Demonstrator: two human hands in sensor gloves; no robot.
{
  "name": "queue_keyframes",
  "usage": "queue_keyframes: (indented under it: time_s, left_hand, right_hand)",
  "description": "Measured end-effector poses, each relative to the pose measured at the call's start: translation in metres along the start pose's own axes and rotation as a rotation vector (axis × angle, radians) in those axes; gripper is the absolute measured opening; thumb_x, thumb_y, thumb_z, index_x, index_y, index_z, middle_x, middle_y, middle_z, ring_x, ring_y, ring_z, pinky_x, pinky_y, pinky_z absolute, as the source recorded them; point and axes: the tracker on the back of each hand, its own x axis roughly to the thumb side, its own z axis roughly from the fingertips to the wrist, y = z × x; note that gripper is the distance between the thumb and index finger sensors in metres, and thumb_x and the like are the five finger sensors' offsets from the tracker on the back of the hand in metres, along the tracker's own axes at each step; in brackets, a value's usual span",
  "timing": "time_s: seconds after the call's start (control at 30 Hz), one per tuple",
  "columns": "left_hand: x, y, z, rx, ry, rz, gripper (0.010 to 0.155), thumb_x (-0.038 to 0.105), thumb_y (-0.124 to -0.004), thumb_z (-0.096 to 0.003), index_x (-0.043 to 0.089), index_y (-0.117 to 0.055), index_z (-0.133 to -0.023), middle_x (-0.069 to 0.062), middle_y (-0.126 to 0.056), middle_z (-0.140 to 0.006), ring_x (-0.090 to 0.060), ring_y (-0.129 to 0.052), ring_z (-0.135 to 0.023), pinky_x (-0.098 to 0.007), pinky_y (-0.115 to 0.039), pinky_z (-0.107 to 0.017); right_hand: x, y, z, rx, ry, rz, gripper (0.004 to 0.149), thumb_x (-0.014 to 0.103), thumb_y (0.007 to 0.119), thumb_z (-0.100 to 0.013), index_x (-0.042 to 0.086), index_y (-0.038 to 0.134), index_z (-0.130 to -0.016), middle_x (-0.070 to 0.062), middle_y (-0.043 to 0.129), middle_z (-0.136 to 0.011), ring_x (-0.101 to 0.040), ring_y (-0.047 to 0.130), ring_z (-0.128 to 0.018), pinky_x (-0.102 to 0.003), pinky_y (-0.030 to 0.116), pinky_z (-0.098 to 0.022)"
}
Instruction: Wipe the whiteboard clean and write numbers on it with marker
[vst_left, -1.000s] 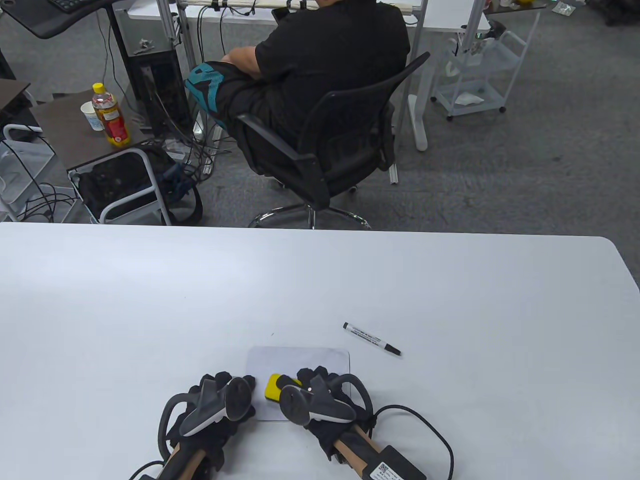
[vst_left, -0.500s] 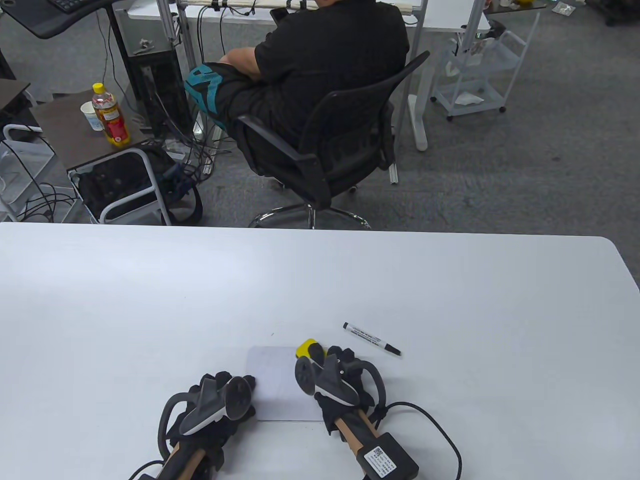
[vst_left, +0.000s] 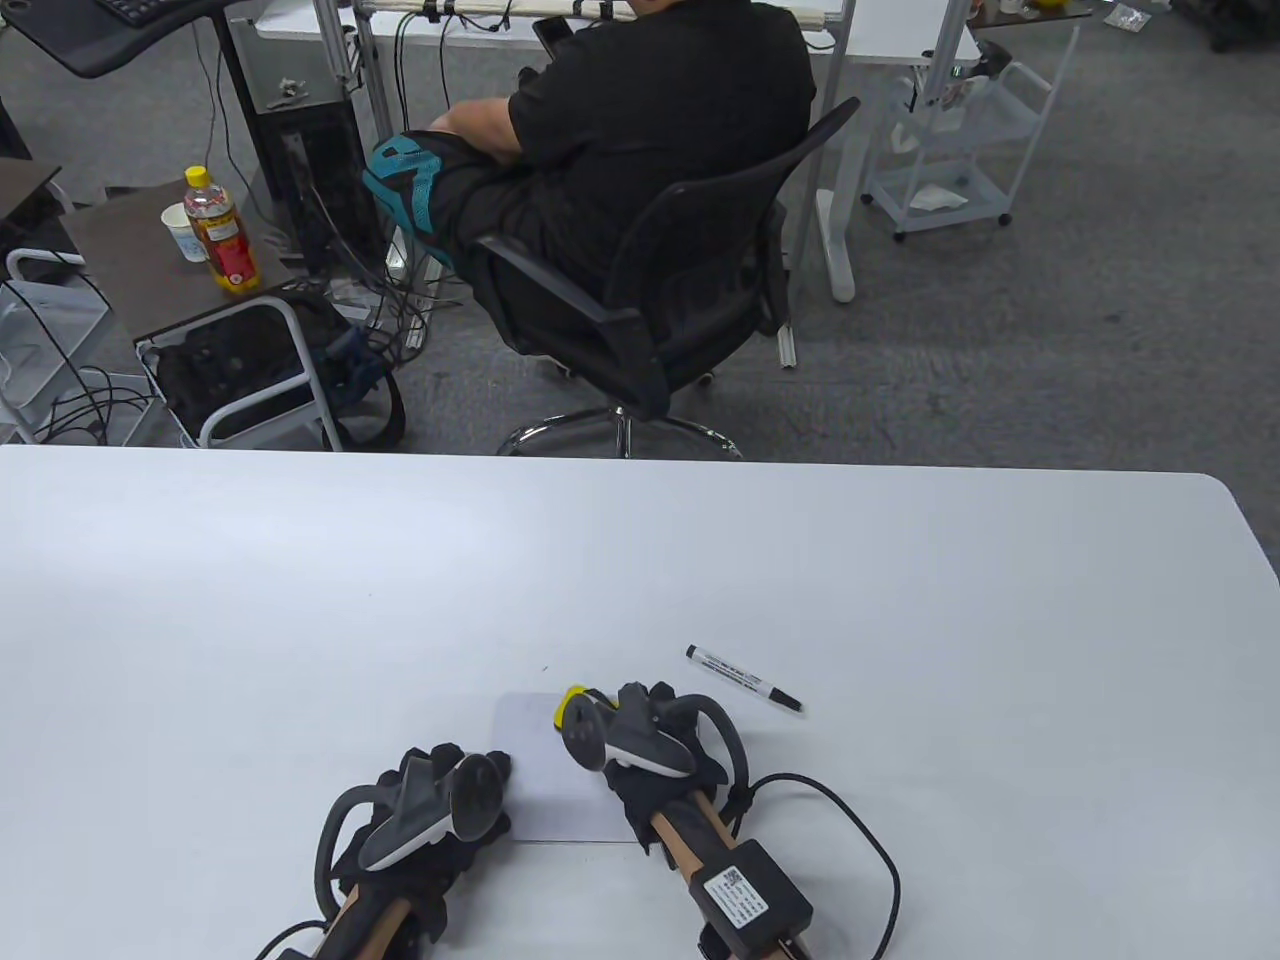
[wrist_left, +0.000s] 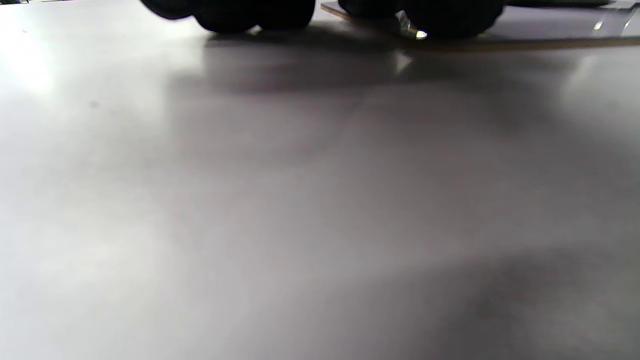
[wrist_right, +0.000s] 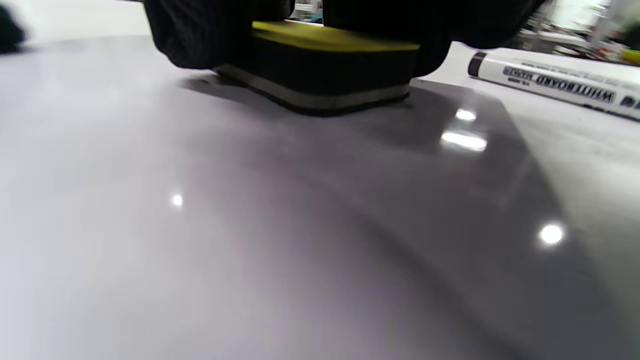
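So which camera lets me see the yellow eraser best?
The right wrist view: the eraser fills the top, yellow top and felt base flat on the whiteboard, held by the right hand. The table view shows a yellow corner; the left wrist view shows none.

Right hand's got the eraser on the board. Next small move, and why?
Probably another wiping stroke toward the near edge: the right hand holds the yellow eraser flat at the whiteboard's far edge, and the left hand rests at its left edge, seemingly steadying it. The marker lies untouched, so writing comes later.
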Motion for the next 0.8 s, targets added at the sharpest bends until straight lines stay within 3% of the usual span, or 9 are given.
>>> queue_keyframes:
  time_s: [0.1, 0.17, 0.27, 0.47, 0.63, 0.8]
  left_hand:
    - [0.000, 0.000, 0.000, 0.005, 0.002, 0.004, 0.062, 0.061, -0.064, -0.0572, 0.043, -0.050, -0.115, -0.006, -0.049, -0.118, -0.034, -0.054, -0.106, -0.053, -0.057, -0.080]
    - [0.000, 0.000, 0.000, 0.006, 0.001, -0.003, 0.062, 0.061, -0.063, -0.0572, 0.043, -0.049, -0.115, -0.006, -0.049, -0.118, -0.034, -0.054, -0.106, -0.053, -0.057, -0.080]
    - [0.000, 0.000, 0.000, 0.003, -0.002, -0.004, 0.062, 0.061, -0.063, -0.0572, 0.043, -0.049, -0.115, -0.006, -0.049, -0.118, -0.034, -0.054, -0.106, -0.054, -0.056, -0.080]
    - [0.000, 0.000, 0.000, 0.001, 0.001, -0.006, 0.062, 0.061, -0.063, -0.0571, 0.043, -0.048, -0.115, -0.005, -0.049, -0.118, -0.034, -0.054, -0.106, -0.054, -0.057, -0.080]
    - [0.000, 0.000, 0.000, 0.001, -0.001, -0.005, 0.062, 0.061, -0.063, -0.0574, 0.043, -0.048, -0.115, -0.006, -0.048, -0.118, -0.034, -0.053, -0.106, -0.053, -0.056, -0.080]
    - [0.000, 0.000, 0.000, 0.001, -0.001, -0.004, 0.062, 0.061, -0.062, -0.0574, 0.043, -0.048, -0.115, -0.006, -0.048, -0.118, -0.034, -0.053, -0.106, -0.053, -0.056, -0.080]
  right_hand:
    - [0.009, 0.001, -0.001, -0.013, 0.020, 0.032, 0.058, 0.040, 0.074, -0.056, 0.025, 0.049, -0.106, -0.027, 0.065, -0.106, -0.048, 0.070, -0.086, -0.056, 0.065, -0.058]
    - [0.014, 0.005, 0.008, -0.030, -0.037, 0.045, 0.058, 0.039, 0.073, -0.056, 0.025, 0.048, -0.106, -0.027, 0.064, -0.107, -0.048, 0.070, -0.087, -0.056, 0.065, -0.058]
    - [0.029, 0.011, 0.044, 0.018, -0.213, 0.062, 0.058, 0.039, 0.073, -0.056, 0.028, 0.047, -0.106, -0.023, 0.061, -0.110, -0.047, 0.068, -0.089, -0.057, 0.063, -0.059]
    - [0.024, 0.022, 0.091, 0.035, -0.338, 0.093, 0.059, 0.040, 0.075, -0.055, 0.029, 0.046, -0.106, -0.024, 0.059, -0.111, -0.047, 0.066, -0.090, -0.057, 0.062, -0.060]
    - [0.001, 0.024, 0.092, 0.031, -0.228, 0.086, 0.060, 0.041, 0.073, -0.056, 0.029, 0.044, -0.107, -0.024, 0.059, -0.110, -0.046, 0.067, -0.090, -0.057, 0.062, -0.060]
    - [-0.027, 0.021, 0.075, 0.035, -0.044, 0.035, 0.059, 0.041, 0.072, -0.058, 0.027, 0.044, -0.108, -0.026, 0.061, -0.109, -0.047, 0.068, -0.088, -0.057, 0.062, -0.059]
